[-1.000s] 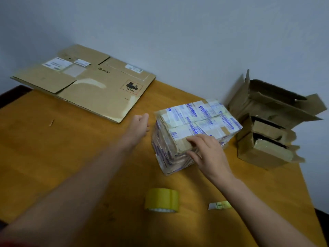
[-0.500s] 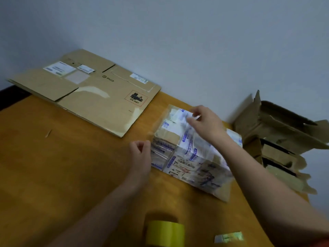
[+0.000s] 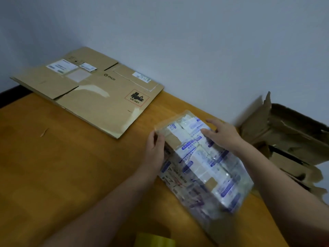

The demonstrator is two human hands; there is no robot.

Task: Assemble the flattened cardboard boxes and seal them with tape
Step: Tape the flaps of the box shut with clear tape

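Taped box [image 3: 204, 168]: lies tilted on the desk [image 3: 53, 166], centre-right of frame, wrapped heavily in blue-printed tape.

Left hand [image 3: 154, 148]: grips the box's upper-left corner, thumb over the edge, fingers curled down the side.

Right hand [image 3: 223, 135]: laid on the box's upper end, fingers nearly straight, pressing and holding nothing.

Box surface is blurred. The seams look covered, but I cannot confirm every one.

Flattened box [image 3: 99, 90]: upper left of frame, flat on the desk, untouched. Tape roll [image 3: 154, 240]: bottom edge, partly cut off by the frame. Opened boxes [image 3: 284, 136]: right edge, flaps ragged.

Judgement: the step in hand is turning and checking this box, with sealing likely at or near its end. Next move calls for setting it aside with both hands, then reaching to the upper left for the flattened box, squaring it open and bringing the tape roll within reach.
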